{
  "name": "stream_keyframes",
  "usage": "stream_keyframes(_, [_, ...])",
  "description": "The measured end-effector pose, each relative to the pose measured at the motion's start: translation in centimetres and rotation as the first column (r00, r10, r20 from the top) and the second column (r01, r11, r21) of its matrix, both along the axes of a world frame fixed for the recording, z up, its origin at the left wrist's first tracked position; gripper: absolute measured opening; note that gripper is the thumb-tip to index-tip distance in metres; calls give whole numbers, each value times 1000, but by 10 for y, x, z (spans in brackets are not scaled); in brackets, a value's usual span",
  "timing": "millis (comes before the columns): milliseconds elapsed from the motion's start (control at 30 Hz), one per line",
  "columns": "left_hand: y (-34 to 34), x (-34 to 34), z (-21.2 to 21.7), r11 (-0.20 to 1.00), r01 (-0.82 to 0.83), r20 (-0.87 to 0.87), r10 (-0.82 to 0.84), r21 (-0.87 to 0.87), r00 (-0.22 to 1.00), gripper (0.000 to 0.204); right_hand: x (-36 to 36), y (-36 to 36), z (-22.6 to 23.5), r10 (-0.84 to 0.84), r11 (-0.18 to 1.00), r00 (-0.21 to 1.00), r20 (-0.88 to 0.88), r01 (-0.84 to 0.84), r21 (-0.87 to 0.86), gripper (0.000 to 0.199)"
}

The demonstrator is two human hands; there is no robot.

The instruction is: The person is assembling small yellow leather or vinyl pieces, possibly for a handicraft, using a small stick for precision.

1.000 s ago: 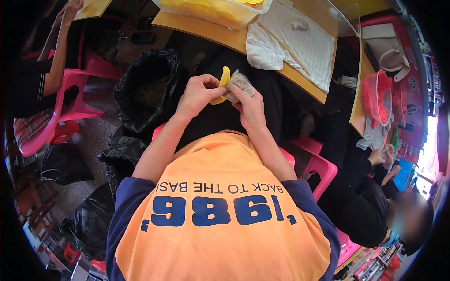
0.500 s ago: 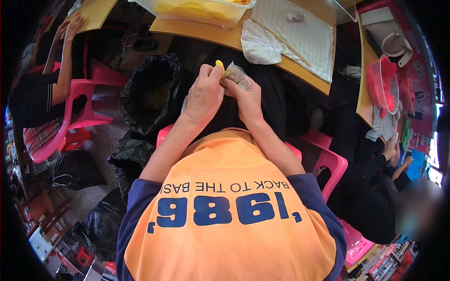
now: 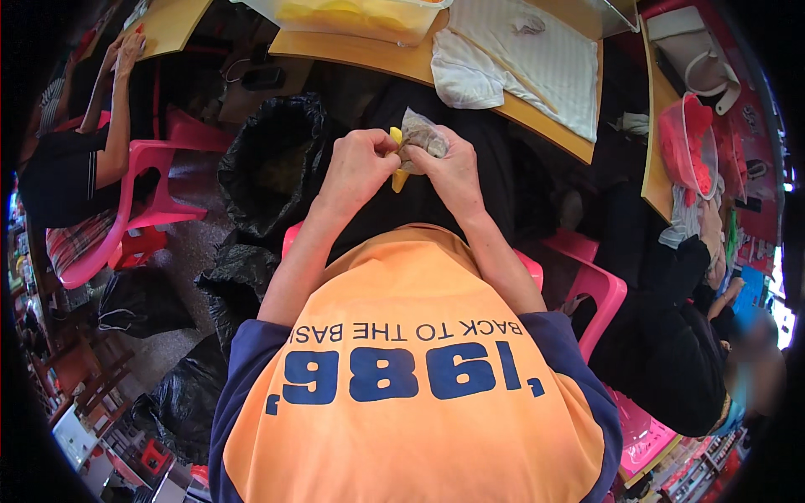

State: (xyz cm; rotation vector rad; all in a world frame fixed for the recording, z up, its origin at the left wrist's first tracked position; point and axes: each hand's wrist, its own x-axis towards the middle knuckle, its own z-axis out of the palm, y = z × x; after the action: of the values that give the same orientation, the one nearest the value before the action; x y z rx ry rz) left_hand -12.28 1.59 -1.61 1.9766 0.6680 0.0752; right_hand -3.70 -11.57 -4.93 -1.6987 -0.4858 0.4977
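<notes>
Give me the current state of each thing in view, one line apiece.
Left hand: closed, pinching the yellow piece.
Right hand: closed around the small clear bag.
Yellow piece: held between both hands.
Small clear bag: filled, held above the lap.
Black bin bag: open, standing by the left knee.
White cloth: spread on the wooden table.

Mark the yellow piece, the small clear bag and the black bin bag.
yellow piece [image 3: 399, 178]: head view, lower tip below the fingers.
small clear bag [image 3: 422, 133]: head view, bulging middle.
black bin bag [image 3: 272, 163]: head view, open mouth.
</notes>
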Motion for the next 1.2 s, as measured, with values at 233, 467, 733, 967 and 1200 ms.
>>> stream_keyframes(233, [8,3,-24,958,-4,193,-53,286,980,15,-6,9,-11,14,971,978,-208,36,237,21])
stream_keyframes(467, [18,7,-46,980,-4,162,37,-197,986,16,4,6,-14,50,992,999,-8,-48,116,20])
stream_keyframes(733, [23,7,-52,818,-40,68,96,-573,993,10,-2,2,3,103,977,929,356,-27,-212,16])
stream_keyframes(967, [25,7,-43,801,-61,48,111,-596,993,11,-8,3,8,202,976,865,460,-140,-165,15])
stream_keyframes(1200, [25,6,-47,803,23,115,56,-595,992,13,-6,3,1,128,983,867,482,-47,-176,13])
